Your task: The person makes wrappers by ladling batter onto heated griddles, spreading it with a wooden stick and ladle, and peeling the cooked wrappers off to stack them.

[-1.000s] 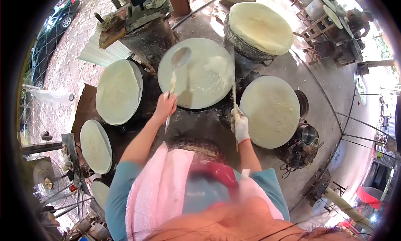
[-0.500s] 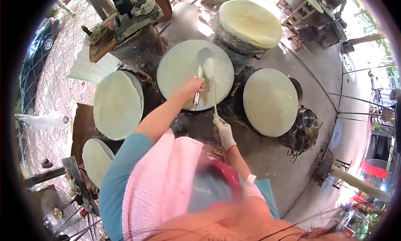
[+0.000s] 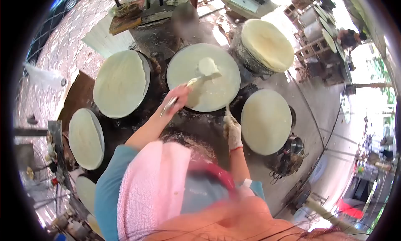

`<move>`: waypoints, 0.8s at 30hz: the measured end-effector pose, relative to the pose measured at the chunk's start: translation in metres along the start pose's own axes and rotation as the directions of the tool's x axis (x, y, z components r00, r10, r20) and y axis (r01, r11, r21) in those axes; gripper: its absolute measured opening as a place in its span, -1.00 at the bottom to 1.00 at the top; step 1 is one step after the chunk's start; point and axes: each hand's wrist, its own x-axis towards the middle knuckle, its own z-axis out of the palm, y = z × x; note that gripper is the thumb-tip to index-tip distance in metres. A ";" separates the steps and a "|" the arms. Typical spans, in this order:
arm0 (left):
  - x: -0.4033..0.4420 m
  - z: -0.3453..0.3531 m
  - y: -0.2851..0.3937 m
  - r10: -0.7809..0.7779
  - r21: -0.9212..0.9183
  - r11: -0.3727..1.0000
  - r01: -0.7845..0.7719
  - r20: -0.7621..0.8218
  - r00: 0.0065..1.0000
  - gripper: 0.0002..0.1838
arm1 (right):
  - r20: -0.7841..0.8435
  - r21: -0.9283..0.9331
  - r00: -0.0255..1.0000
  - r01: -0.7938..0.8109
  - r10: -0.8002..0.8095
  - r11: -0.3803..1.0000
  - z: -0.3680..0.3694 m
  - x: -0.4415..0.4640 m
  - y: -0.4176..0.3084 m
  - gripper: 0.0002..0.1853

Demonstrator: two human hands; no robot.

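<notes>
In front of me a round griddle carries a pale, wet-looking layer. My left hand, bare, is closed around a spatula whose blade points right over this layer. Beside the blade is a rounded white lump; whether it is batter or a coated ladle bowl I cannot tell. My right hand, in a white glove, is closed on a thin pale handle at the griddle's near right edge. The far end of that handle is lost against the pale surface.
Other round surfaces with pale sheets stand around: left, lower left, right and back right. A metal pot sits at the right. A cluttered stand is behind, and a wire fence runs along the left.
The left hand has moved left and turned the spatula from pointing away to pointing right. The right hand has shifted slightly right and nearer to me. The camera view has also shifted.
</notes>
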 end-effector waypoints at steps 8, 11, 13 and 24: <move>-0.110 0.057 0.037 0.007 -0.359 0.929 0.086 0.250 0.968 -0.67 | 0.148 -0.243 0.964 0.252 -0.221 0.937 -0.022 0.039 0.028 -0.68; -0.159 0.041 0.052 0.030 -0.426 0.905 0.011 0.091 0.995 -0.64 | 0.026 -0.191 1.000 0.015 -0.011 0.981 -0.021 0.026 0.015 -0.73; -0.194 0.022 0.062 0.125 -0.339 0.936 -0.096 0.064 0.990 -0.65 | 0.206 -0.188 0.973 0.143 -0.103 0.972 0.018 0.018 0.034 -0.68; -0.403 -0.081 0.140 0.451 0.223 0.892 -0.394 -0.504 0.736 -0.69 | 0.595 -0.384 0.721 0.642 -0.354 0.663 0.377 0.152 0.037 -0.04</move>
